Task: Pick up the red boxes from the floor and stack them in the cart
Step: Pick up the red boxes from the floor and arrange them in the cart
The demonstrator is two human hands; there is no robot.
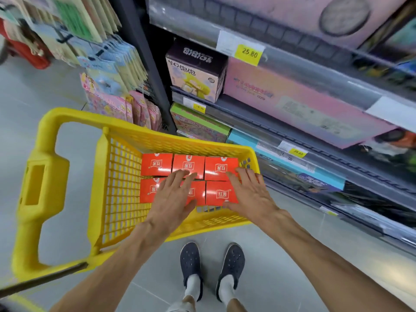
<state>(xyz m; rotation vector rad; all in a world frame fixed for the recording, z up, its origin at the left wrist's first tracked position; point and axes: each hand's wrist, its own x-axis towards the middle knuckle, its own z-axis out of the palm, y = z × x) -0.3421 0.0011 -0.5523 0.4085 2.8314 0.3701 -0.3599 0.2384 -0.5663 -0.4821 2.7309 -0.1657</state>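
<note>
Standing on grey tiled floor (pixel 56 91) beside shop shelving (pixel 315 64); yellow cart (pixel 117 176) holds six red boxes (pixel 221 168); left hand (pixel 173 194), right hand (pixel 249 192) flat on boxes, fingers spread.

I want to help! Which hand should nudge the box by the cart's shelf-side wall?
Probably the right hand. It rests open right beside that red box, next to the yellow cart wall, while the left hand lies over the middle boxes.

Red boxes (pixel 221 193) partly under hands.
</note>
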